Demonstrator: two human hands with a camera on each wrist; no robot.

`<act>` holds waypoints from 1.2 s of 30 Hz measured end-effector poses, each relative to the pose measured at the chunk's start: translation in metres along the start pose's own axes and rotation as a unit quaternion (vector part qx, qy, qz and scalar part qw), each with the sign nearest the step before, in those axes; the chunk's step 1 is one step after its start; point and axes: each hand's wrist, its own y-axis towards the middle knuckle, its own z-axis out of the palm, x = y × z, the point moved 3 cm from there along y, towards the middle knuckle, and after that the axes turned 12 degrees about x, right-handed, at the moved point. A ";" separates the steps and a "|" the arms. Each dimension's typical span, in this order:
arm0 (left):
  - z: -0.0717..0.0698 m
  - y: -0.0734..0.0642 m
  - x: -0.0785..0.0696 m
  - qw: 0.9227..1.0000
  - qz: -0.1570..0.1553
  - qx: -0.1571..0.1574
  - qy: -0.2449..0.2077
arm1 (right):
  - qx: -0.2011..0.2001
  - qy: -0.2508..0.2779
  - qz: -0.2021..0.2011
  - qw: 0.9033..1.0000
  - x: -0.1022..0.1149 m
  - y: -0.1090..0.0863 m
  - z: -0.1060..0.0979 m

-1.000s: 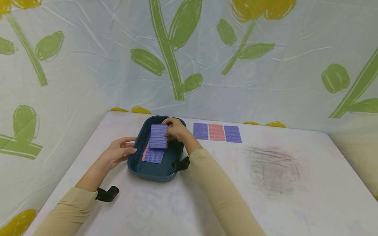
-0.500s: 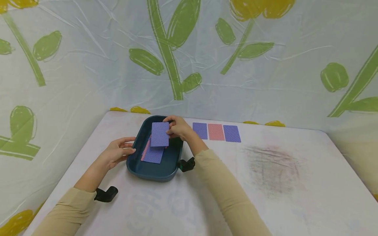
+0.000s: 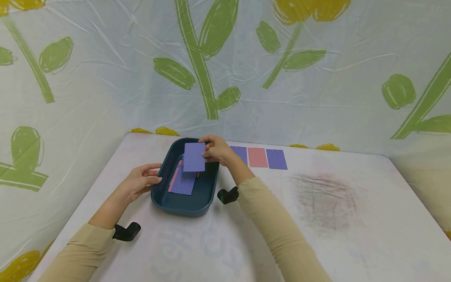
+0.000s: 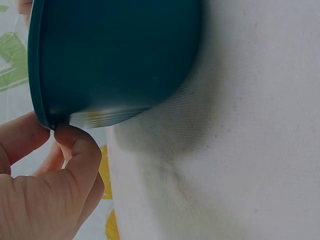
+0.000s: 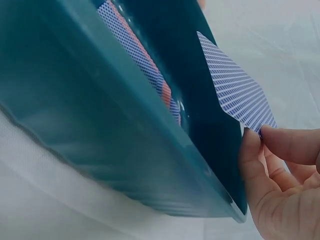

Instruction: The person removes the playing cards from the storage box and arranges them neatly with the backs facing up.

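A deep teal plastic tub (image 3: 204,192) stands on the table in the head view. Its left rim is pinched between thumb and fingers of my left hand (image 3: 141,182), seen closely in the left wrist view. Over the tub's far half, my right hand (image 3: 216,150) pinches a blue-backed playing card (image 3: 193,156) by its right edge. The right wrist view shows that card (image 5: 240,87) raised and tilted above the opening. Inside the tub lies an overlapping pile of blue- and red-backed playing cards (image 3: 182,186), partly covered by the held one.
To the tub's right is a row of cards, back up: a blue one (image 3: 239,154) partly behind my right hand, a red one (image 3: 258,157), then another blue one (image 3: 276,159). A dark smudge (image 3: 327,203) marks the white tabletop. A flower-printed sheet (image 3: 303,109) hangs behind.
My right hand has lifted the blue card slightly up and to the right, uncovering more of the pile in the tub. My left hand has stayed at the rim.
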 end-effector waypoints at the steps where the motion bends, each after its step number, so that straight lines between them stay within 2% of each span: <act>1: 0.000 0.000 0.000 1.000 0.001 0.001 0.000 | 0.000 0.000 0.000 1.000 0.000 0.000 -0.001; 14: -0.001 0.001 -0.001 1.000 0.004 0.002 0.002 | -0.009 -0.013 -0.001 1.000 0.004 -0.008 -0.013; 36: 0.001 -0.001 -0.001 1.000 -0.004 -0.007 0.006 | -0.001 -0.019 -0.013 1.000 0.011 -0.035 -0.044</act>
